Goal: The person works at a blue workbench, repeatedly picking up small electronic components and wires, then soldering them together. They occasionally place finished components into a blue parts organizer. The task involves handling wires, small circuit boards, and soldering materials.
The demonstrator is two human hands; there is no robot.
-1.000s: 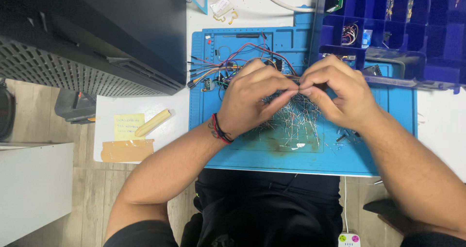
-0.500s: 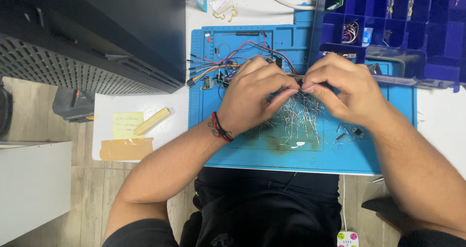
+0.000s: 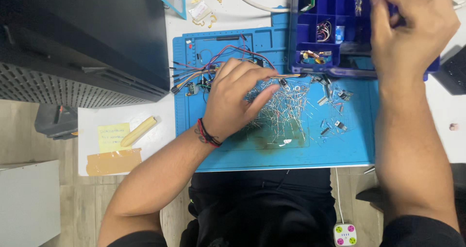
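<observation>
Wire leads (image 3: 284,108) are lying heaped on the blue mat (image 3: 291,150); left hand (image 3: 233,99) is resting on them, fingers (image 3: 262,94) spread loosely. Right hand (image 3: 412,26) is hovering over the purple parts box (image 3: 335,14), fingers pinched together.
</observation>
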